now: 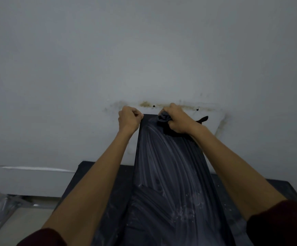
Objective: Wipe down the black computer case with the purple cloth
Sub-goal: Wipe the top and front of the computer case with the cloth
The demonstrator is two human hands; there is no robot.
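Head view: both bare arms reach straight out from 7 and 5 o'clock toward the middle of the picture, dark red sleeves (282, 226) showing only at the bottom corners. The left hand (130, 119) sits just off centre at 9 o'clock, knuckles up and fingers curled in, clamped on the far left corner of the black computer case (169, 174). The right hand (177, 121), just off centre at 3 o'clock, is closed round the purple cloth (164, 118) and bears down with it on the far end of the case, near its right side. The cloth is bunched into a wad that bulges out past the thumb side of the fist; a darker fold lies flat under the palm, and a thin tail pokes out beyond the wrist toward 3 o'clock.

The case runs as a long panel from 6 o'clock up to the hands. Its black top is dull and dusty, covered in long pale streaks that sweep lengthwise and curve toward the far end, with whitish specks scattered near its right edge low down. It lies on a dark tabletop (284, 189), against a pale wall (144, 50) marked by a brownish stain (145, 104) just above the hands. A metal frame (3, 210) shows at 8 o'clock.
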